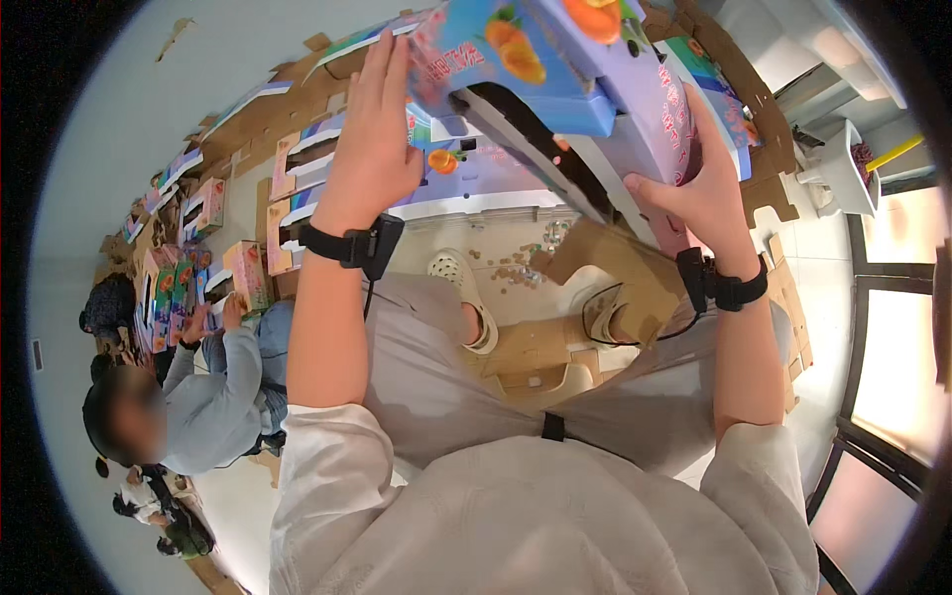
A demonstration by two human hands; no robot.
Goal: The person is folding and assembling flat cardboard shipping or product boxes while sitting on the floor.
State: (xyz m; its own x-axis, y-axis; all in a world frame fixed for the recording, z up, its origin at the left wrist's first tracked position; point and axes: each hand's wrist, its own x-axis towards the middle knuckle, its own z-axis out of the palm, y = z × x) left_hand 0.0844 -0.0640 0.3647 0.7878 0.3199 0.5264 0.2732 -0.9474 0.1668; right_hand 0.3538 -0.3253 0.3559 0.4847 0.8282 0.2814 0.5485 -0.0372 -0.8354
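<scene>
1. We are holding a blue-and-lavender carton (570, 89) at the far middle of the scene, tilted, with orange fruit printed on it.
2. Our left hand (369, 159) is standing open along the carton's left end, fingers nearly straight and close together; we cannot tell how firmly it is pressing.
3. Our right hand (712, 198) is gripping the carton's right side, thumb on the near edge and fingers spread around the lavender wall.
4. The carton is looking partly formed to us: its panels are standing away from each other, but a long dark gap is showing on its near side. Whether that gap should be closed, we cannot tell.
5. We are seeing no contents through the gap; the deeper inside is hidden.
6. Beyond our hands, lavender printed cardboard (496, 183) is lying flat.
7. At left, orange-ended cartons (281, 233) are showing dark openings, contents unclear. Farther left, a co-worker (213, 382) is sitting by an upright pink carton (248, 276).
8. Small scraps (516, 270) are littering the floor beside brown cardboard (620, 273).
</scene>
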